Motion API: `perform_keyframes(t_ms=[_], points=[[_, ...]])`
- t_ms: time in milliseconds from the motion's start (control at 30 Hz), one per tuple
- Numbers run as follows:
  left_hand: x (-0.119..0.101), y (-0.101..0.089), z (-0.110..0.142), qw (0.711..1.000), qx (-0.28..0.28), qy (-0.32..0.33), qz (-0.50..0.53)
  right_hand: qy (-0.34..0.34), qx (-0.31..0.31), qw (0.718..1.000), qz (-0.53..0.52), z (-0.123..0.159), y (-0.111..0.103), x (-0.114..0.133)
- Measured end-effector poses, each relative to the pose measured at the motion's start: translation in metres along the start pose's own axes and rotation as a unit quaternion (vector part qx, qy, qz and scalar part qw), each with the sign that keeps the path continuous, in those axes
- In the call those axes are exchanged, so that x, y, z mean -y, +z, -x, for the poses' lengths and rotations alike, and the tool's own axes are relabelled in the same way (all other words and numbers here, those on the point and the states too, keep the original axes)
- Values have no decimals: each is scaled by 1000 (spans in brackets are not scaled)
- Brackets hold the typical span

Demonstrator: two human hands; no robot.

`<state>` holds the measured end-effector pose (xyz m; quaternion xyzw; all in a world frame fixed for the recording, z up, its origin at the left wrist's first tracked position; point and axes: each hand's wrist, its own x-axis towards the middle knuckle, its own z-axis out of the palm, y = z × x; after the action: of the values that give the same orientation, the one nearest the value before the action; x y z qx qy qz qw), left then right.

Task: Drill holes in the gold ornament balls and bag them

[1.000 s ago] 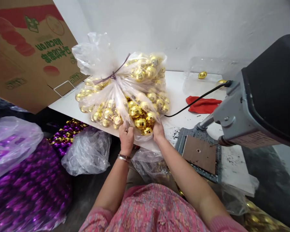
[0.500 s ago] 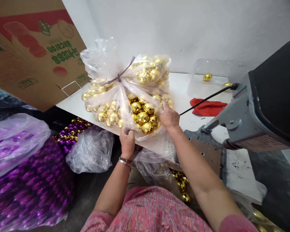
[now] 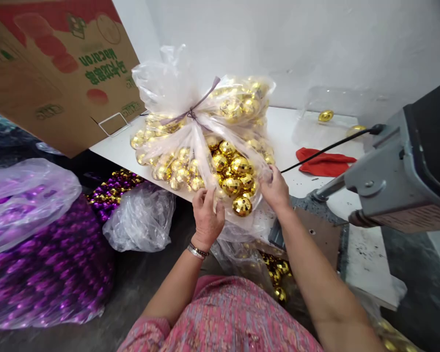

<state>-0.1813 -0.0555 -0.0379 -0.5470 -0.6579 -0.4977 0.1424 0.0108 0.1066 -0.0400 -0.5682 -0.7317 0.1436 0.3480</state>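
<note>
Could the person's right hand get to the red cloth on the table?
Probably yes. The right hand is at the edge of the clear plastic bag, and the red cloth lies close by on the white table. Nothing bulky stands between them, only a thin black cable.

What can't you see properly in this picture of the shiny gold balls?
In the head view:
- The mirrored gold balls deep in the pile: hidden by the front balls and the clear plastic bag.
- The cardboard box: cut off by the top and left edges.
- The grey machine: cut off by the right edge.
- The bag's tie knot: too small to make out.
</note>
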Motion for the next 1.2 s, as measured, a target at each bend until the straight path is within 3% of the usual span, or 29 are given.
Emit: perform_keyframes(t_ms=[100, 233, 333, 433, 567, 667, 733, 800, 867, 1000, 1067, 1133, 1200], points=[[-21, -2, 1, 997, 60, 41, -14, -59, -36, 998, -5, 48, -11, 5], [-43, 7, 11, 973, 223, 61, -24, -107, -41, 993, 3, 103, -10, 14], [-47, 15, 19, 945, 322, 39, -33, -116, -28, 993, 9, 120, -2, 15], [-44, 19, 25, 922, 384, 30, 44, -116, -17, 993, 2, 121, -1, 11], [-40, 20, 31, 907, 403, 20, 125, -129, -8, 991, -36, 124, -20, 7], [-44, 19, 34, 909, 371, -50, 184, -139, -7, 987, -74, 143, -53, 4], [-49, 18, 34, 887, 367, -119, 255, -133, -6, 986, -96, 159, -78, 2], [-59, 18, 33, 846, 390, -166, 325, -107, -5, 988, -115, 173, -99, 0], [-70, 19, 32, 825, 411, -151, 357, -66, -4, 989, -133, 181, -113, -1], [-92, 20, 34, 815, 448, -33, 366, 14, 16, 986, -168, 185, -121, -1], [-100, 18, 37, 772, 494, -55, 396, 56, 29, 979, -192, 187, -123, -3], [-105, 15, 40, 714, 533, -121, 439, 99, 40, 969, -222, 190, -126, -5], [-108, 13, 43, 678, 538, -175, 470, 131, 52, 957, -253, 194, -128, -5]])
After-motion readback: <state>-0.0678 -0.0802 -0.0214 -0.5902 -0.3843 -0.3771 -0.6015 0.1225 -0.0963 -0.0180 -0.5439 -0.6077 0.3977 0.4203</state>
